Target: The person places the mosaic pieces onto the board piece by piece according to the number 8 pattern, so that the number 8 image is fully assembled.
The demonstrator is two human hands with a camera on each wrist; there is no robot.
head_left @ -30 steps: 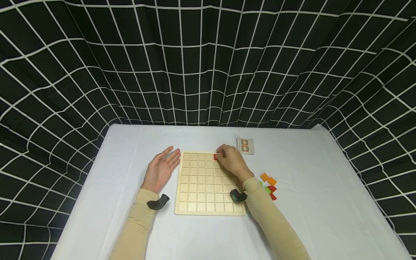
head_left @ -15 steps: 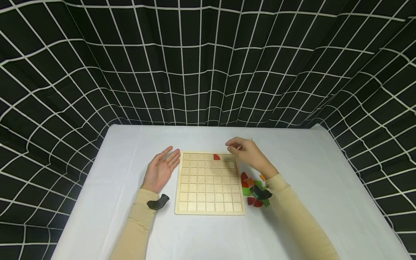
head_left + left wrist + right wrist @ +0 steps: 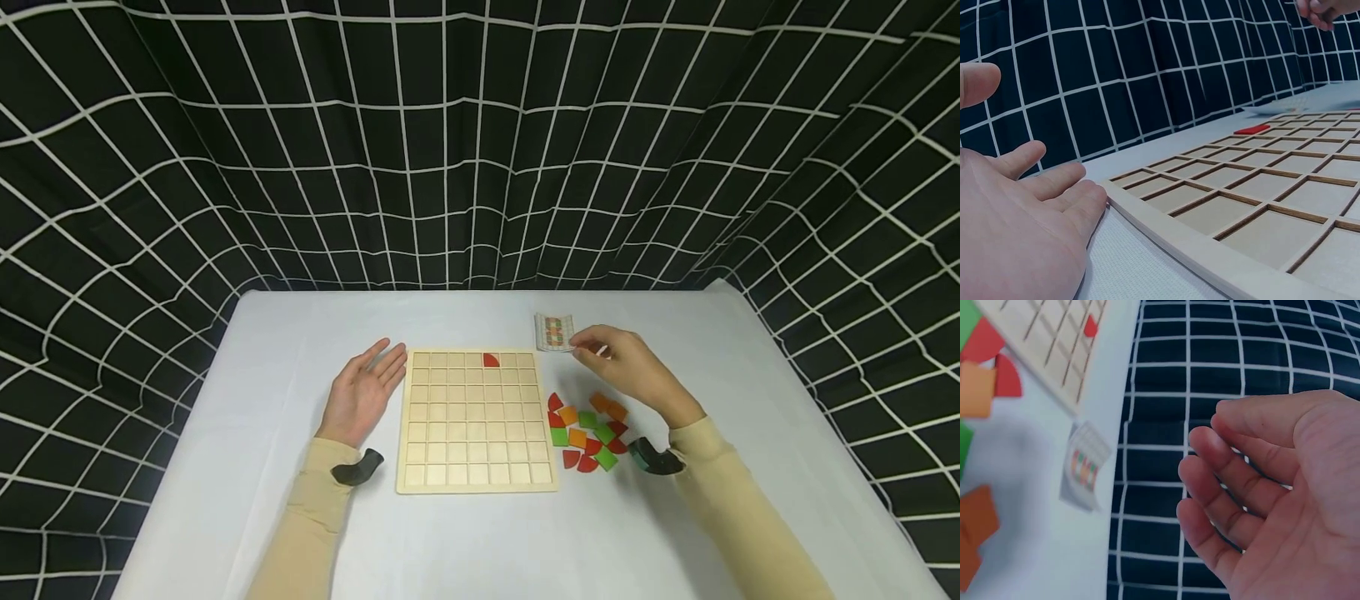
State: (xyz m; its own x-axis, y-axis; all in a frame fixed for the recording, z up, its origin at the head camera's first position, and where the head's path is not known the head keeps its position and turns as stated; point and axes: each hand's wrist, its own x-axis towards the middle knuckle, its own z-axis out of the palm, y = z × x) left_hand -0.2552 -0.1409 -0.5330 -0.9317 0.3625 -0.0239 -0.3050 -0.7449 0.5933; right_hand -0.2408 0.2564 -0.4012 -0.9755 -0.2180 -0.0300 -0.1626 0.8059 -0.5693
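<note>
Board (image 3: 477, 488): pale bare wood, smooth and matt, light grain tone; groove walls show darker raw brown in the left wrist view. Red quarter piece (image 3: 491, 360) seated in it: flat, even colour, matt. Loose coloured pieces (image 3: 587, 419): same smooth matt look, can't tell painted wood from plastic. Printed sheet (image 3: 554, 332): thin paper, bowed rather than flat in the right wrist view, no strong gloss. Tabletop (image 3: 465, 550): white cloth cover, matt, fine weave up close. Curtain (image 3: 427, 137): black cloth, soft folds, matt. Sleeves (image 3: 296, 500): beige cloth, wrinkled. Wrist units (image 3: 357, 468): dark, look like smooth plastic
</note>
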